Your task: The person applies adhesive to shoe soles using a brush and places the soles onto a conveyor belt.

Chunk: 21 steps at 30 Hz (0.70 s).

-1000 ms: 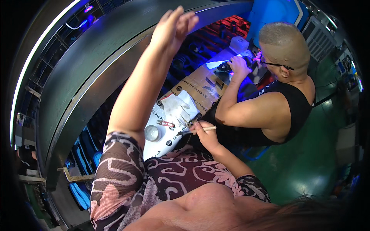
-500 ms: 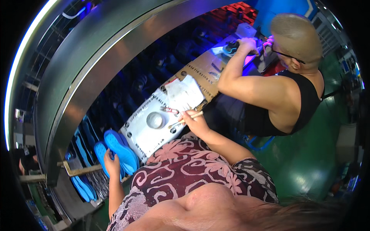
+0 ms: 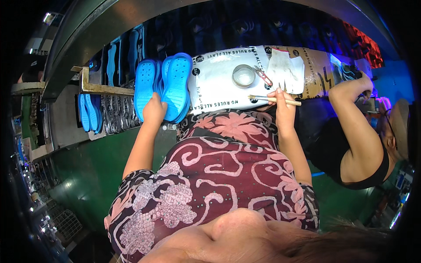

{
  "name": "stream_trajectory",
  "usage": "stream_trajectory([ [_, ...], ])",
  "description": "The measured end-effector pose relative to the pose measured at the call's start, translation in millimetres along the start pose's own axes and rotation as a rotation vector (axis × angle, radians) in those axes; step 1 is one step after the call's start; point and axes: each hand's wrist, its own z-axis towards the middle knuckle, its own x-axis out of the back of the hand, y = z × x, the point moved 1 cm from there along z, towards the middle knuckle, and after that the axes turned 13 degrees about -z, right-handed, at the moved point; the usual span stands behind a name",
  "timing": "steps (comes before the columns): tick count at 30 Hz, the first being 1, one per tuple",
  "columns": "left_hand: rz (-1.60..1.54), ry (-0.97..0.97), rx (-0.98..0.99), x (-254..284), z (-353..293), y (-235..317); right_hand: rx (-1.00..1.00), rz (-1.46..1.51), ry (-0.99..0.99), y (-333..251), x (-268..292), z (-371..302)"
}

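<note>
Two overlapping stacks of blue foam shoe soles [image 3: 175,98] with small holes stand at the bench's left end. My left hand [image 3: 154,109] is closed on the near end of the left-hand blue sole [image 3: 145,85], thumb on the side toward the other stack; its fingertips are mostly hidden. In my right hand [image 3: 283,103] is a paintbrush [image 3: 263,97] with a pale wooden handle, held level with its bristles pointing left. Just beyond the bristles sits a round bowl [image 3: 244,76] of clear or pale liquid. Beside it lies a small red-handled cutting tool [image 3: 264,79].
A white glove [image 3: 285,69] lies on the white-covered board [image 3: 215,90]. A co-worker [image 3: 359,144] sits at the right, arm over the cardboard end [image 3: 322,85]. A conveyor with dark shoe moulds runs behind. A metal bracket [image 3: 107,87] and more blue soles [image 3: 90,113] stand left.
My view has turned left, so the bench now runs nearly level across it. My left hand has closed on a sole. The brush stays in my right hand.
</note>
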Motion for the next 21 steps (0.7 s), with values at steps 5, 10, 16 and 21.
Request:
stream_trajectory([
  [5,-0.630,-0.018,0.087,13.9,-2.1,-8.0,-0.003,-0.021,-0.030,-1.6,-5.8,2.5],
  [10,-1.475,-0.757,0.494,28.4,-4.6,14.1,-0.005,0.007,-0.031,-6.1,-11.5,1.1],
  [16,-1.713,-0.530,0.224,20.1,-27.8,91.7,0.002,-0.007,-0.016,-8.5,3.5,1.1],
  [21,-1.572,-0.311,0.050,5.2,-26.3,139.7,0.019,0.048,-0.008,-28.6,1.6,-1.9],
])
